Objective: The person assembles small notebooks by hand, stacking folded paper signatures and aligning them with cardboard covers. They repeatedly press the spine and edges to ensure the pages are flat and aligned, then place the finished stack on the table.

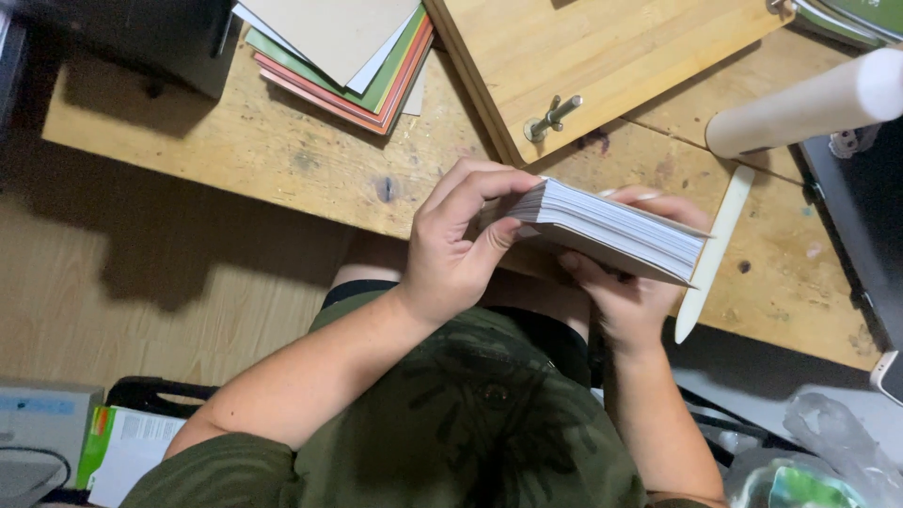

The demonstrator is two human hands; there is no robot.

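Paper block (616, 235), gripped at its left end by my left hand (451, 249); my right hand (630, 292) clasps it from beneath, above the wooden table (282, 150).

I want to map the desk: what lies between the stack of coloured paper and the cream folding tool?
In the head view, a wooden board with a metal bolt lies between the stack of coloured paper and the cream folding tool.

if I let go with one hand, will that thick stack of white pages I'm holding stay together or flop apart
The stack of pages looks dense and squared up, so it probably feels stiff and fairly heavy for its size. Its edges fan slightly near the left hand, so loose sheets might splay. The right hand supports it from beneath, which likely keeps it steady.
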